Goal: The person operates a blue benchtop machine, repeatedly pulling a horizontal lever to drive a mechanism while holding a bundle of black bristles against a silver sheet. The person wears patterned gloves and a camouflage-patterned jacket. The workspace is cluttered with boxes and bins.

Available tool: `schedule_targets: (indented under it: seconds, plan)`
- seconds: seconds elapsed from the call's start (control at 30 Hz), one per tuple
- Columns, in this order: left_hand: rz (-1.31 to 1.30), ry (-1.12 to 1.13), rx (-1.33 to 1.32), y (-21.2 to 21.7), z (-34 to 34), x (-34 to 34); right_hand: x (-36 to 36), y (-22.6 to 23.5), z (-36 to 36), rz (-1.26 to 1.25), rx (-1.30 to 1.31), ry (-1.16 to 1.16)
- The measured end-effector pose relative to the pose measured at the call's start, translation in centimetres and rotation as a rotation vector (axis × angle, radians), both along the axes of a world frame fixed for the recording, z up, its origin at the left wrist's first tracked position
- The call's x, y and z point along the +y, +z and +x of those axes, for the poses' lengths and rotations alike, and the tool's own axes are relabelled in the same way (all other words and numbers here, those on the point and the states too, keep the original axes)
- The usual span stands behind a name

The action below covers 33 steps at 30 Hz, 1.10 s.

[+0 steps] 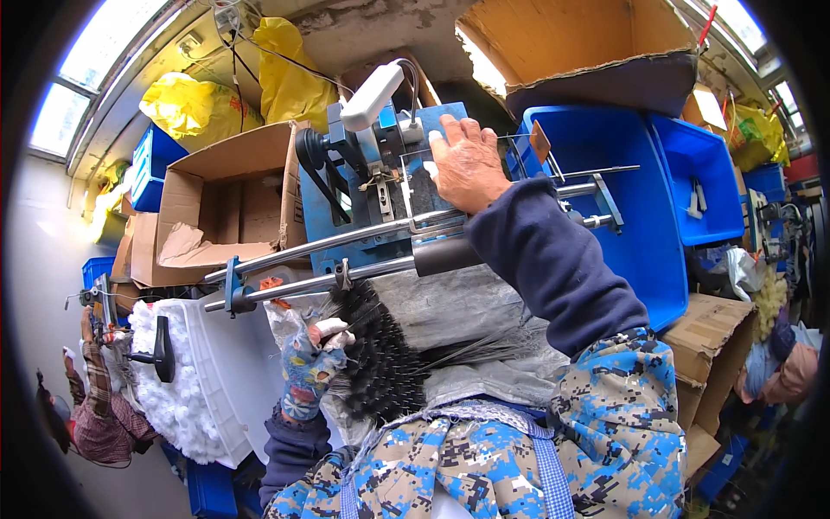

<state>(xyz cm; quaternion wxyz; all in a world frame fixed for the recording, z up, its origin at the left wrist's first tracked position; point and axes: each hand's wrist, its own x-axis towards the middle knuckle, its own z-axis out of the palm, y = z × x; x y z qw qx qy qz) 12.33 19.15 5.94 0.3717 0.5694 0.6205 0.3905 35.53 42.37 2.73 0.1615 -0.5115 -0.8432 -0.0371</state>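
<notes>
My right hand [467, 164] rests flat on top of a blue machine [380, 186], fingers spread, beside its white lever handle [372, 95]. My left hand [309, 363], in a patterned glove, grips a black bristly brush-like bundle [376, 355] that lies on grey sheeting [458, 311] on my lap. Long thin black wires [484, 346] run from the bundle to the right. Two metal rails [337, 251] cross in front of the machine, just above the bundle.
An open cardboard box [225, 208] stands left of the machine. A white bin of white fluffy pieces [181, 381] holds a black-handled tool [160, 350]. Blue crates [640, 182] are at right, yellow bags [194, 104] behind. Another person [95, 406] is at far left.
</notes>
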Motion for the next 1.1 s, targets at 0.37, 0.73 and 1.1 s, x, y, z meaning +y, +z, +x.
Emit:
schedule_targets:
  seconds: [0.37,0.73,1.1]
  plan:
    - [-0.015,-0.066,0.034,-0.4,0.3,0.6,-3.1,1.6,0.5,-0.278,0.062,0.025]
    - [-0.034,-0.034,0.06,1.2,0.4,0.6,-3.5,1.2,-4.2,-0.267,0.086,0.184]
    - [-0.078,0.111,-0.095,0.3,0.7,0.4,0.1,3.9,3.9,0.007,-0.131,-0.006]
